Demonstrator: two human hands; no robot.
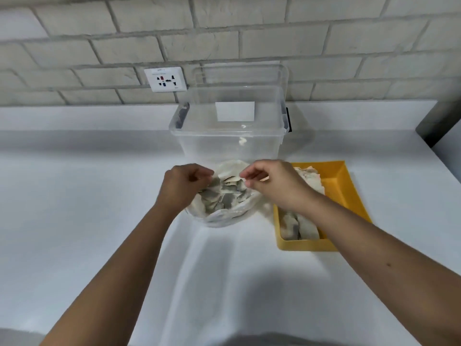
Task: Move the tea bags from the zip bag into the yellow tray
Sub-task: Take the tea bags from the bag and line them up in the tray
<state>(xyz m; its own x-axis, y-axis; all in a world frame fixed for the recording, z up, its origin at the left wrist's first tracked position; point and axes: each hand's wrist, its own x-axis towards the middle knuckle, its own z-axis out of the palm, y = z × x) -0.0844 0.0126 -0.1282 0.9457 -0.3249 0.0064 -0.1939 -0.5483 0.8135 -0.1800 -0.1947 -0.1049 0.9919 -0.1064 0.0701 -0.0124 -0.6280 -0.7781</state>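
Both hands on the zip bag (pixel 225 217) at desk (pixel 87 208) centre: left hand (pixel 185 186) pinches its 9 o'clock rim, right hand (pixel 272 186) its 3 o'clock rim. Tea bags (pixel 224 194) sit inside. More lie in the tray (pixel 309 245) at 3 o'clock.

Zip bag (pixel 224 211) lies left of tray (pixel 349 196), before tub (pixel 229 136)

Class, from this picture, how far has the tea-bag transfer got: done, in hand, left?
Done: some tea bags lie in the yellow tray. In hand: the left hand and right hand appear to pinch the zip bag at its mouth. Left: the heap inside it.
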